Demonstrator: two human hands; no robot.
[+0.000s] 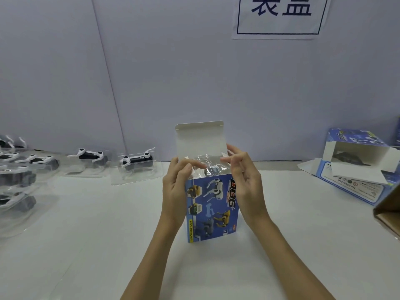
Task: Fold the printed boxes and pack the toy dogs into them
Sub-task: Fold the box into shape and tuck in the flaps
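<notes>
Head view: the box [212, 204] reads "DOG" and "FUNNY MOVING DOG". Left hand [177, 185] and right hand [245, 178] flank its open top, fingers half curled; grip unclear.
</notes>
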